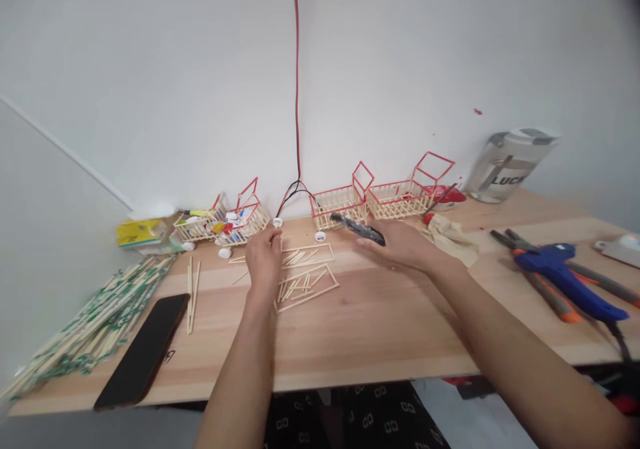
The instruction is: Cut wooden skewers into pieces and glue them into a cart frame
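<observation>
My left hand (264,259) rests on the wooden table (370,329), fingers curled over loose wooden sticks and a flat stick frame (305,279); whether it grips one I cannot make out. My right hand (400,244) holds a dark tool, probably a cutter (359,229), just in front of a small stick basket with red trim (337,204). A second red-trimmed basket (403,196) stands to its right.
More stick baskets with small coloured bits (225,222) sit at the back left. A black phone (145,349) and a pile of wrapped chopsticks (95,322) lie at the left. A blue glue gun (565,276), pliers (540,282) and a jar (510,166) are at the right.
</observation>
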### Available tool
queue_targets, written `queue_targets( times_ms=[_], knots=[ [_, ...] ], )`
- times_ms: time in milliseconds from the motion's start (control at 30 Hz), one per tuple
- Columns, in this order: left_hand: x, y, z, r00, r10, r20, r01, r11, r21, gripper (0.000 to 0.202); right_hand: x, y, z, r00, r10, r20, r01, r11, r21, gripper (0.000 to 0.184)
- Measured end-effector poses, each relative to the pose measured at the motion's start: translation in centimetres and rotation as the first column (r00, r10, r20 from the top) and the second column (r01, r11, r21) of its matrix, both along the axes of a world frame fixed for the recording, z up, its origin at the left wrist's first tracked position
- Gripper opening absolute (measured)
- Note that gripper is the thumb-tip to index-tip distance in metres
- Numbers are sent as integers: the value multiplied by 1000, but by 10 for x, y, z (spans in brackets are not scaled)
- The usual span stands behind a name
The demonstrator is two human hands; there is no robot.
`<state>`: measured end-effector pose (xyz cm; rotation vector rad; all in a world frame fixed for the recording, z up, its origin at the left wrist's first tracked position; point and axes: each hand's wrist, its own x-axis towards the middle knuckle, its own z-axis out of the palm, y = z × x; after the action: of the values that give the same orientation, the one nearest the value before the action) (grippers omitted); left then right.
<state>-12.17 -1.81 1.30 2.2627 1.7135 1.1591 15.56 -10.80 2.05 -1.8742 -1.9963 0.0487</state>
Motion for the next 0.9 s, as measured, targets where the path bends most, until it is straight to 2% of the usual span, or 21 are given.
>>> queue_targets(
  times_ms=[67,200,433,700,900],
  knots=[
    [0,1,-2,999,-6,32,5,999,33,27,2,-1,-2,998,2,66,1,999,-36,62],
    [1,3,-6,997,-18,79,11,996,88,26,3,0,-5,985,-66,159,83,992,-98,63],
    [2,7,-11,997,-46,59,40,995,92,28,14,-4,-11,960,-161,230,201,967,-159,64],
    [5,3,-9,996,-49,74,40,991,125,27,35,-22,-36,950,-207,231,233,968,-88,68],
    [5,2,-7,994,-52,97,44,995,86,25,47,-18,-49,956,-195,220,212,976,-55,78]
  ],
)
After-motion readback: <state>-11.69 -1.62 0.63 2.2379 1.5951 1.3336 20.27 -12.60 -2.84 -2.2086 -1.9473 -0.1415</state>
